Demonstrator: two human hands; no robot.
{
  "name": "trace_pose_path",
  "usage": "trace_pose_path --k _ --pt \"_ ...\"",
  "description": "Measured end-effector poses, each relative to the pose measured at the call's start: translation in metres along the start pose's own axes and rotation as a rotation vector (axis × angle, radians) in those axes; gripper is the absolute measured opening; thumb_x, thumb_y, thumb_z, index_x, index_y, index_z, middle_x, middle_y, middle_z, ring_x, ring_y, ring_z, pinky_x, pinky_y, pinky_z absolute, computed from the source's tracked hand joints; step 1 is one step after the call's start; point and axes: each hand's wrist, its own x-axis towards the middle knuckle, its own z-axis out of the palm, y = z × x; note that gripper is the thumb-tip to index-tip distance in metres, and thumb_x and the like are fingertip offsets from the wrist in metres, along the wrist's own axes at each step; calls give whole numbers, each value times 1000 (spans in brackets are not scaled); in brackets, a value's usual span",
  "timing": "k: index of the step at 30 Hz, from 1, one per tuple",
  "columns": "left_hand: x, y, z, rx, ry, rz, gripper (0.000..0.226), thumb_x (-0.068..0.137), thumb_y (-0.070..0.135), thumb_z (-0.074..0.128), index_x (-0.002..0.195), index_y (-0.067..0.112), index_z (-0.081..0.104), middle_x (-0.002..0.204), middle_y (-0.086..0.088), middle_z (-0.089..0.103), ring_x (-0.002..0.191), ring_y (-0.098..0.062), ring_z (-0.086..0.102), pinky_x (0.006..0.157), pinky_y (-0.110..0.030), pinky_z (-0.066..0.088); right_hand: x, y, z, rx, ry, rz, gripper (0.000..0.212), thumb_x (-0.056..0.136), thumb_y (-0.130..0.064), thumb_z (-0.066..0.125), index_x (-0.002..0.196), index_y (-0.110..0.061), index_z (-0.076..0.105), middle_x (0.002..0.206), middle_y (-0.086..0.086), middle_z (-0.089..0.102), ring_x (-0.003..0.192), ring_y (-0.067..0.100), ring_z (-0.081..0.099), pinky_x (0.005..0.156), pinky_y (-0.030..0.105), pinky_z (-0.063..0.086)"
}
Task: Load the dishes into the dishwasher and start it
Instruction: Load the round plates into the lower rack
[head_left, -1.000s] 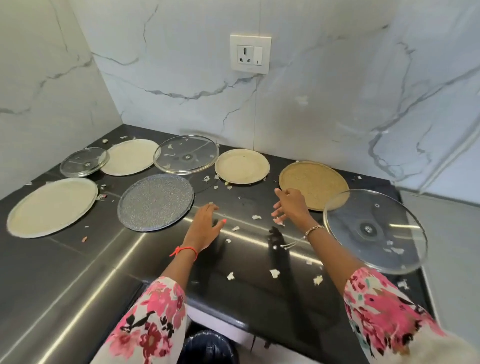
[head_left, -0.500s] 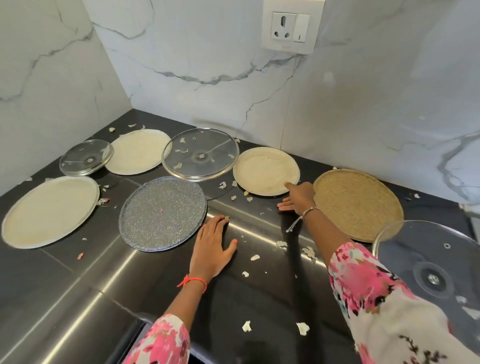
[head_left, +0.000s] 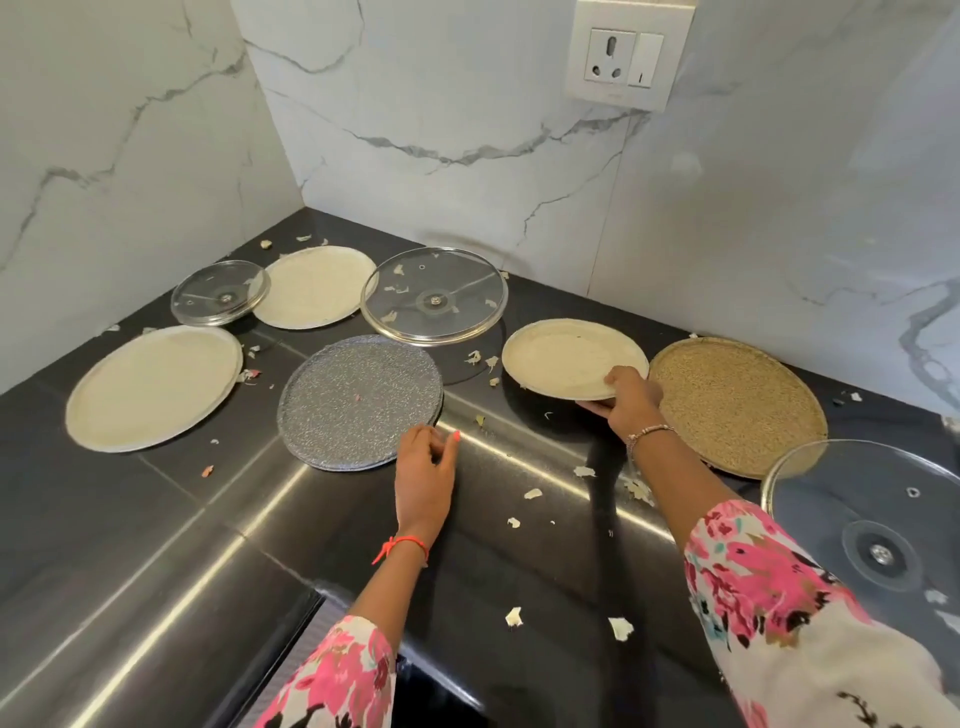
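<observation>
Since the frame half a second earlier, the right hand (head_left: 631, 400) had moved from the counter beside the small cream plate (head_left: 566, 364) onto that plate's near right rim, and the left hand (head_left: 423, 467) had risen from lying flat on the countertop (head_left: 130, 519) to a bent-finger position. In the head view, the right hand gripped the small cream plate with the thumb on top of the rim and the fingers underneath; the plate sat between the central glass lid (head_left: 434, 296) and the brown plate (head_left: 737, 405), its near edge tilted slightly off the surface. The left hand's fingers were curled at the near right edge of the grey speckled plate (head_left: 358, 400) and touched it. Whether they actually gripped the rim could not be determined. All dishes lay on the dark countertop in the corner formed by the marble walls: a large cream plate (head_left: 153, 387) at far left, a small glass lid (head_left: 221, 292) behind it, overlapping the edge of another cream plate (head_left: 317, 286), and a large glass lid (head_left: 872, 519) at the right edge that overlapped the brown plate's near rim. Pale food scraps (head_left: 513, 617) were scattered across the countertop and on the central glass lid. A wall socket (head_left: 626, 52) was mounted above the small cream plate. Both forearms wore floral sleeves, with a red thread on the left wrist and a bracelet on the right.
</observation>
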Motion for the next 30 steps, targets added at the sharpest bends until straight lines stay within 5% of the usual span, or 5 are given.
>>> trace_pose_path --k 6,11,18,25,30 --pt "15 0 -39 154 463 -508 49 81 26 68 115 0 46 124 -20 42 117 -36 36 98 -42 28 -28 -6 -13 54 -28 46 70 77 1 70 135 -13 33 131 16 46 117 35 50 72 51 55" --pt "40 -13 -73 235 353 -748 74 78 30 72 128 -7 32 137 -23 30 128 -36 28 106 -43 27 -40 2 -24 124 -53 65 65 77 5 68 131 -12 37 128 16 50 112 34 54 65 48 54" --pt "56 -24 -96 362 191 -729 42 85 4 54 123 -11 45 130 -28 46 124 -40 40 105 -40 30 -43 12 -38 98 -48 65 67 75 3 71 132 -9 37 127 17 52 111 33 56 54 43 53" --pt "59 -31 -114 -180 166 -787 37 83 -1 48 119 -10 50 123 -22 55 112 -37 56 89 -43 50 -47 20 -46 109 -77 78 64 76 3 70 131 -9 40 127 15 53 112 32 56 73 49 55" --pt "36 -21 -114 -592 206 -765 33 93 -2 43 126 -5 45 128 -20 53 109 -36 57 72 -41 54 -58 22 -53 64 -137 79 64 76 0 70 132 -10 41 128 15 53 114 32 55 60 44 54"
